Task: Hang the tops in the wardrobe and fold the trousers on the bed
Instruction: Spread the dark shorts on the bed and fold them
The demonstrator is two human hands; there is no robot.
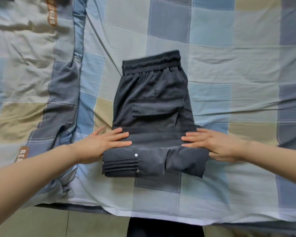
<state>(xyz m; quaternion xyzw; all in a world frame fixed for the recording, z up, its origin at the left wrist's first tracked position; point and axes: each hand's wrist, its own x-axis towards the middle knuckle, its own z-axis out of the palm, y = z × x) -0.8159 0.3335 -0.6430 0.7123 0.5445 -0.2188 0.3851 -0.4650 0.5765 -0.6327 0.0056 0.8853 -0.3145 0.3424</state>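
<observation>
Two bare hands lie flat on a pair of dark grey cargo trousers (pixel 152 106) spread in the middle of the bed (pixel 229 57). The left hand (pixel 102 142) comes in from the left edge of the garment, its fingers (pixel 121 135) straight and slightly spread, pressing down on the cloth without gripping it. The right hand (pixel 210 142) mirrors it from the right edge, fingers (pixel 188 139) extended and laid flat on the fabric, nothing held in them; its thumb reaches along the side of the lower fold.

The trousers are folded into a compact, roughly rectangular block. The gathered elastic waistband (pixel 151 63) sits at the far end, ribbed and slightly darker than the rest. Below it the thin, matte woven fabric lies smooth, with a flapped patch pocket (pixel 157 108) stitched across it. At the near end the legs are doubled over into a thicker roll, where stacked layered edges and two small round metal snaps (pixel 136 155) show.

The bed is covered by a wrinkled cotton sheet in large checks of pale blue, grey-blue, beige and light grey. A quilt (pixel 32 65) in the same check pattern lies bunched along the left side, with an orange printed label (pixel 50 12) on it. Beige floor tiles (pixel 58 224) show at the near edge.
</observation>
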